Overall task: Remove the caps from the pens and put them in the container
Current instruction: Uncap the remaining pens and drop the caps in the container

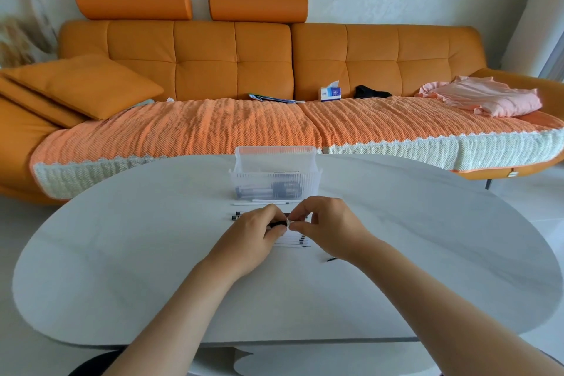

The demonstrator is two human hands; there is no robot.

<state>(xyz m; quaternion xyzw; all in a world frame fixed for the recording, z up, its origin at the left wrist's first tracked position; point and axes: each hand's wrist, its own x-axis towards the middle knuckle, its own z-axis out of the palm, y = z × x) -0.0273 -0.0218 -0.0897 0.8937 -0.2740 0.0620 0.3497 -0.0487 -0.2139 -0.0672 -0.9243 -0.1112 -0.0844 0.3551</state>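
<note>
My left hand (262,230) and my right hand (324,224) meet over the middle of the white table (122,268), both closed on one pen (279,224). The left fingers grip its dark part and the right fingertips pinch its white end. Beneath the hands lie several white pens (294,242) in a row, partly hidden. Two more thin white pens (268,201) lie just in front of the clear plastic container (274,172), which holds several dark pieces at its bottom.
A small black piece (331,259) lies on the table right of the pens. Beyond the table stands an orange sofa (232,64) with a tissue box (330,91), a booklet, a black item and pink cloth (485,96).
</note>
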